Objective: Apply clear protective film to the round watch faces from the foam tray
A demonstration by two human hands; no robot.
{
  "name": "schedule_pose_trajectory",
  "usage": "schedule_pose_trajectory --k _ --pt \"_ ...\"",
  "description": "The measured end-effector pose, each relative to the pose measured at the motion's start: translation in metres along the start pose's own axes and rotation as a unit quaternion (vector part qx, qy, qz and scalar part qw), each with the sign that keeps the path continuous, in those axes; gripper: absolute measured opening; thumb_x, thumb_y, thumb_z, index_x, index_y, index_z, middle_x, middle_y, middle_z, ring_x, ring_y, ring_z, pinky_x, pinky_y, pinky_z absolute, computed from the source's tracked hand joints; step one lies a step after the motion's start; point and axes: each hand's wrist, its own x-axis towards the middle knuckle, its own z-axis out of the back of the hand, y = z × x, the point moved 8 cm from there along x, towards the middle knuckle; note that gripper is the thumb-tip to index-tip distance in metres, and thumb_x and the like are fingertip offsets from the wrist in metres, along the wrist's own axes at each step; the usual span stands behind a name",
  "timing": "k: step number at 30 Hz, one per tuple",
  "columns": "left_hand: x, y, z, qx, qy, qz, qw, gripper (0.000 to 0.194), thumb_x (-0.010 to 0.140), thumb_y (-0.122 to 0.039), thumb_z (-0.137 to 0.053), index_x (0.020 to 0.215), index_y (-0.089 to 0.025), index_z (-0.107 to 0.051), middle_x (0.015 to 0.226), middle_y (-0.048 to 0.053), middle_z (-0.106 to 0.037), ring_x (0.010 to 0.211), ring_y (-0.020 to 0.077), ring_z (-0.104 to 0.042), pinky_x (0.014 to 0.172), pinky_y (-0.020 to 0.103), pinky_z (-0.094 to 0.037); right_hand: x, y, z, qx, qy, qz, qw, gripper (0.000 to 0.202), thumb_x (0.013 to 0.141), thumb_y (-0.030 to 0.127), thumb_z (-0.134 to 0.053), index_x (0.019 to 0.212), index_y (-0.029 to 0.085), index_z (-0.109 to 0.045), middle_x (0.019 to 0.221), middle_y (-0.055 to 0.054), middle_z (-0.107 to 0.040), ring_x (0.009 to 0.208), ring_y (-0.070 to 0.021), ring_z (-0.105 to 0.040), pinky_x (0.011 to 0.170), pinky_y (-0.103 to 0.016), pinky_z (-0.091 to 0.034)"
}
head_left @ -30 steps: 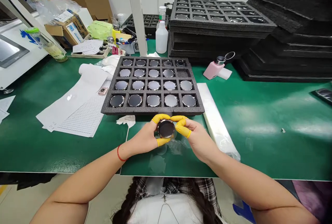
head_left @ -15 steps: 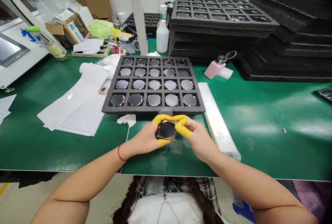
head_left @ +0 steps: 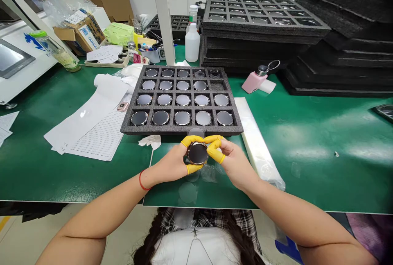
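As both hands meet, round disc (head_left: 197, 153) sits pinched btwn L fingers (head_left: 190, 141) & R fingers (head_left: 215, 155).

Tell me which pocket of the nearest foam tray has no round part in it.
In the foam tray, the empty pocket is in the second row from the back, rightmost column. Every other pocket holds a round disc; this one shows only dark foam.

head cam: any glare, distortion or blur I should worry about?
Head view: overhead lights leave broad glare patches on the green mat and reflections on the discs in the foam tray; wide-angle bowing at the edges; the round part between left hand and right hand stays sharp.
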Motion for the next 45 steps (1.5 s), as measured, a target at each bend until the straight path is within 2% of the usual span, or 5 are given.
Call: schedule_pose_trajectory --k 2,12,27,45 --pt "0.0001 -0.0001 0.0 -0.003 0.001 -0.001 1.0 0.045 0.079 -0.026 -0.068 0.12 -0.025 -0.048 0.12 0.004 -0.056 0.09 0.0164 -0.063 0.083 0.031 -0.051 0.0 -0.0004 0.0001 -0.002 0.001 0.0 1.0 0.009 0.078 0.027 -0.064 0.073 0.021 -0.062 0.109 -0.004 -0.062 0.107 -0.0225 -0.054 0.095 -0.041 -0.039" --pt "0.0 -0.0006 -0.0008 -0.016 0.0 -0.005 1.0 0.05 0.078 -0.025 -0.068 0.122 -0.024 -0.046 0.104 0.003 -0.063 0.083 0.0161 -0.064 0.078 0.03 -0.052 0.0009 0.0006 0.0006 -0.009 0.001 0.009 1.0 0.007 0.079 0.027 -0.064 0.075 0.021 -0.062 0.109 -0.004 -0.062 0.106 -0.0218 -0.054 0.094 -0.039 -0.039" --pt "-0.0008 -0.002 -0.0004 -0.032 -0.002 0.007 0.999 0.052 0.076 -0.026 -0.069 0.121 -0.024 -0.044 0.096 0.002 -0.065 0.08 0.0171 -0.064 0.076 0.03 -0.053 0.0 0.0021 0.0002 -0.023 0.0 0.017 1.0 0.008 0.078 0.025 -0.063 0.072 0.021 -0.061 0.108 -0.004 -0.062 0.105 -0.0215 -0.054 0.094 -0.039 -0.04" --pt "-0.0014 -0.0009 -0.0015 -0.029 0.002 0.006 1.0 0.05 0.079 -0.029 -0.067 0.123 -0.024 -0.043 0.103 0.003 -0.065 0.086 0.0169 -0.065 0.077 0.031 -0.052 0.0006 -0.0001 0.0017 -0.049 -0.007 0.029 0.998 0.007 0.078 0.023 -0.062 0.071 0.021 -0.059 0.108 -0.003 -0.062 0.104 -0.02 -0.054 0.095 -0.038 -0.039"
